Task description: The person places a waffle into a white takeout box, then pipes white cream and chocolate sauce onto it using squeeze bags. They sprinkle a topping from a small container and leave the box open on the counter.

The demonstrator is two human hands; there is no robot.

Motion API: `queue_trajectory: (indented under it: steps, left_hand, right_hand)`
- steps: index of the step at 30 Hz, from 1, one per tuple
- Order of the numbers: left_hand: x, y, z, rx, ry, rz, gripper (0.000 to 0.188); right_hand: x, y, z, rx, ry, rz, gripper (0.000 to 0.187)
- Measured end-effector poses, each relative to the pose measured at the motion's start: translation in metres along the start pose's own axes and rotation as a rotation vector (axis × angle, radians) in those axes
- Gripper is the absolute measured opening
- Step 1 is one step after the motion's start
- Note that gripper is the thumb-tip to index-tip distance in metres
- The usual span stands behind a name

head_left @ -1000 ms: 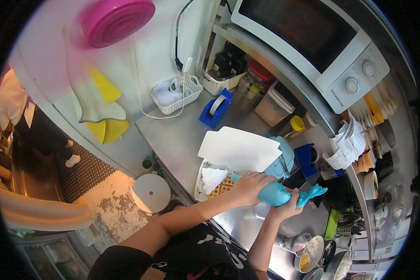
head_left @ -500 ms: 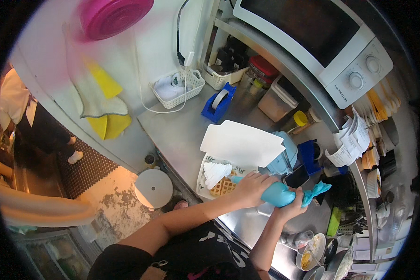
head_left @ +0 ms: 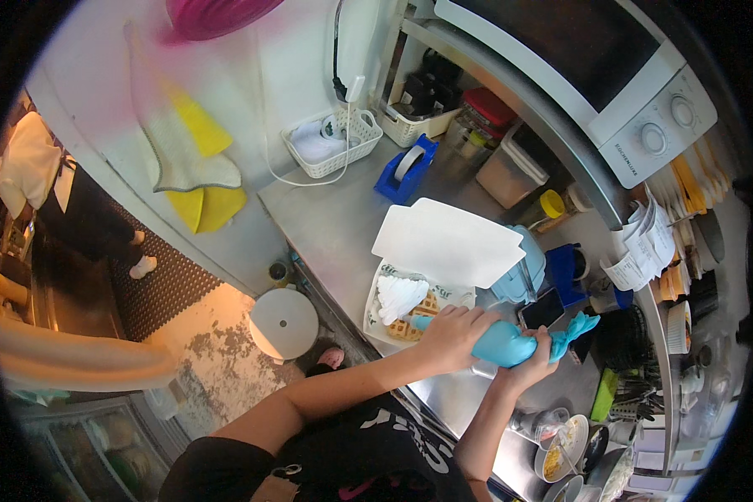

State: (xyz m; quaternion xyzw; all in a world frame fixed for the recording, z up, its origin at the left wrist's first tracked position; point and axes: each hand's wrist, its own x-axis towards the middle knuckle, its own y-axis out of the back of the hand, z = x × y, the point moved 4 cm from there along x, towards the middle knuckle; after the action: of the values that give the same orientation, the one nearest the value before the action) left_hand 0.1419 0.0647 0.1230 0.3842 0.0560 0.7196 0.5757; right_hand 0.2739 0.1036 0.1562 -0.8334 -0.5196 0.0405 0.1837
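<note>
A blue piping bag is held in both my hands, slanting down to the left. My left hand is closed round its front part, near the tip. My right hand grips its back end, where the twisted tail sticks out past the fingers. The bag's tip is over a golden waffle in an open white takeaway box. Piped white cream covers the waffle's left part. The box's lid stands folded back on the far side. My left hand hides the box's near right corner.
Behind the box are a blue tape dispenser and a white basket. To the right lie a light-blue container and a dark phone. A microwave sits on the shelf above. Bowls stand at the near right.
The whole view has shifted a little. Relative to the box, my hands and the bag's tip have moved slightly left and nearer, uncovering more waffle behind the tip.
</note>
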Motion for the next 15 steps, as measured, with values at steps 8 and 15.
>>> queue_trajectory:
  steps: [8,15]
  left_hand:
    - [-0.0064,0.0067,0.0032,0.028,0.009,0.047,0.060]
    - [-0.0097,0.0055,0.0056,0.017,0.056,0.040,0.062]
  right_hand:
    - [-0.0005,-0.0043,0.0001,-0.003,-0.029,-0.079,0.007]
    - [-0.0027,-0.0078,-0.0072,-0.017,-0.039,-0.098,0.005]
